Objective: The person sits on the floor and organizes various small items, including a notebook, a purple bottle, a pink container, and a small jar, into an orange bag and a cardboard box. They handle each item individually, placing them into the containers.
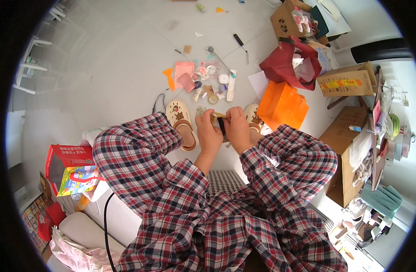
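Observation:
In front of me, between my knees, both hands hold one small gold-and-black item (221,124). Its kind I cannot make out, since fingers cover much of it. My left hand (209,134) grips its left side, and my right hand (237,130) pinches the right side, fingertips close together. Beyond the hands, small things lie on the floor: a roll of tape (213,99), a pink square packet (184,69), a white round jar (223,79), an orange scraper-like piece (169,79) and a long white packet (231,86).
An orange paper bag (283,106) stands right of my shoes, with a dark red tote bag (292,63) behind it. Cardboard boxes (346,81) line the right side. A black-handled tool (238,40) lies farther off. At left are a red bag (67,156) and a black cable (105,226).

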The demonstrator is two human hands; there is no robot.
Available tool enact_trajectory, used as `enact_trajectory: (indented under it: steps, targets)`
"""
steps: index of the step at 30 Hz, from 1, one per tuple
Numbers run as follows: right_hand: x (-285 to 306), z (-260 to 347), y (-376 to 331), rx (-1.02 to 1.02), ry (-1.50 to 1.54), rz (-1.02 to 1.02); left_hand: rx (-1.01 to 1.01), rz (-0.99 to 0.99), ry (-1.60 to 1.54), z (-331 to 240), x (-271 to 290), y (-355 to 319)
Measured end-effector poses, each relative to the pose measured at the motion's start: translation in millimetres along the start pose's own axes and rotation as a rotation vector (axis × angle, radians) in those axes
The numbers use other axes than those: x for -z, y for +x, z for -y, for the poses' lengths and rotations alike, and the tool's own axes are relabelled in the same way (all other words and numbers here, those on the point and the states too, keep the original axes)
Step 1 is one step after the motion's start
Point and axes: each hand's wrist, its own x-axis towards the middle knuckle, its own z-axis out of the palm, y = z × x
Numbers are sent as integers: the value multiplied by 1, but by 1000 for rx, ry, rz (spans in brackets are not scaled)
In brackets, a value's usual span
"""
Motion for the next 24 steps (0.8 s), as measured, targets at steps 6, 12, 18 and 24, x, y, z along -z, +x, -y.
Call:
enact_trajectory:
  steps: [6,12,18,24]
  targets:
    - [5,-16,-9,76,18,-73,37,-22,17,10,17,12]
    - [-4,-18,-17,-224,200,50,-68,24,-127,-15,41,6]
    - [-2,-6,-22,-408,329,166,148,357,-776,-47,70,-17]
    - [-4,-8,-30,-101,303,83,529,412,-1086,-17,63,-14]
